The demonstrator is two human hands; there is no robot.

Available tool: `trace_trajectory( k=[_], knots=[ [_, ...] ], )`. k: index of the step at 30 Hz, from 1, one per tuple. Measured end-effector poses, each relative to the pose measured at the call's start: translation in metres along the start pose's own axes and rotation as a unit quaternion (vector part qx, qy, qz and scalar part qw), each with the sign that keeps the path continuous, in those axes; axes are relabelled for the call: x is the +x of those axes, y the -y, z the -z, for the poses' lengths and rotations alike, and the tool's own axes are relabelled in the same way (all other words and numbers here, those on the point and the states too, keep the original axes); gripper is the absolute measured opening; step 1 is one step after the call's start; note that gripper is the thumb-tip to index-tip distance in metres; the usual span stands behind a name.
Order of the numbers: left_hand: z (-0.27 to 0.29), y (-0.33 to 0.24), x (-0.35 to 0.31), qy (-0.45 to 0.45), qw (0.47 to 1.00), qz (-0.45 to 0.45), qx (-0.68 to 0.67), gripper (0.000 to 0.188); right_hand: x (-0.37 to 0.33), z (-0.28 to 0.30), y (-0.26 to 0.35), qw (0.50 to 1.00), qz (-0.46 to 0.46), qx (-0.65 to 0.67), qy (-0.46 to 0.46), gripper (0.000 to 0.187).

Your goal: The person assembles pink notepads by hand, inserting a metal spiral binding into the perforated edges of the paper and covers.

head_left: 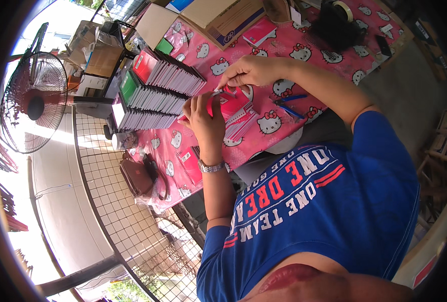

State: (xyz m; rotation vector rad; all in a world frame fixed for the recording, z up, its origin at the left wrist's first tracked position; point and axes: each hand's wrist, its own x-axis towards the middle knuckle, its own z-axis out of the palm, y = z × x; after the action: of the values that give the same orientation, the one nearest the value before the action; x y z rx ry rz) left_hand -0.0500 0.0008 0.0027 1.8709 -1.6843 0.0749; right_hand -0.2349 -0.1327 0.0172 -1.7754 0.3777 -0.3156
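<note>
Pink patterned tablecloth point(256, 142), notebook stacks point(155, 95) crowding the left, cardboard box point(223, 17) beyond, hands point(204, 121) pinching a red notebook point(233, 106)

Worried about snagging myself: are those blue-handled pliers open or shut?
Open: the blue-handled pliers lie on the pink tablecloth with their handles spread apart.

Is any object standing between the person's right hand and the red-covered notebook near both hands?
Nothing visible stands between them: the bare right hand has its fingertips at the far-left edge of the red-covered notebook. The blue-handled tool lies apart, to the right.
</note>
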Motion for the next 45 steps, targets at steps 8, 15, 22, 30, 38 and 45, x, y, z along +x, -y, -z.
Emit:
trace_trajectory(
  k=[8, 15, 22, 30, 38, 45],
  knots=[
    [0.001, -0.002, -0.005, -0.015, 1.000, -0.017, 0.020, 0.019, 0.003, -0.014, -0.014, 0.920, 0.292, -0.212, -0.154, 0.024],
    [0.002, -0.004, -0.006, -0.004, 1.000, -0.004, 0.015, 0.018, -0.002, -0.026, -0.020, 0.948, 0.255, -0.091, -0.170, 0.019],
    [-0.006, -0.017, -0.010, -0.036, 0.996, -0.069, 0.053, 0.034, -0.006, -0.029, -0.005, 0.949, 0.214, -0.151, -0.175, 0.027],
    [-0.005, -0.028, -0.011, 0.000, 0.994, -0.089, 0.066, 0.020, -0.041, 0.166, -0.182, 0.657, -0.094, -0.261, -0.701, 0.036],
    [0.002, -0.018, -0.013, 0.013, 0.999, -0.036, 0.028, 0.032, 0.022, 0.169, -0.196, 0.713, -0.101, 0.107, -0.685, 0.090],
    [0.004, -0.019, -0.010, 0.043, 0.996, -0.038, 0.074, 0.024, 0.007, 0.087, -0.235, 0.872, -0.007, -0.195, -0.449, 0.072]
  ],
)
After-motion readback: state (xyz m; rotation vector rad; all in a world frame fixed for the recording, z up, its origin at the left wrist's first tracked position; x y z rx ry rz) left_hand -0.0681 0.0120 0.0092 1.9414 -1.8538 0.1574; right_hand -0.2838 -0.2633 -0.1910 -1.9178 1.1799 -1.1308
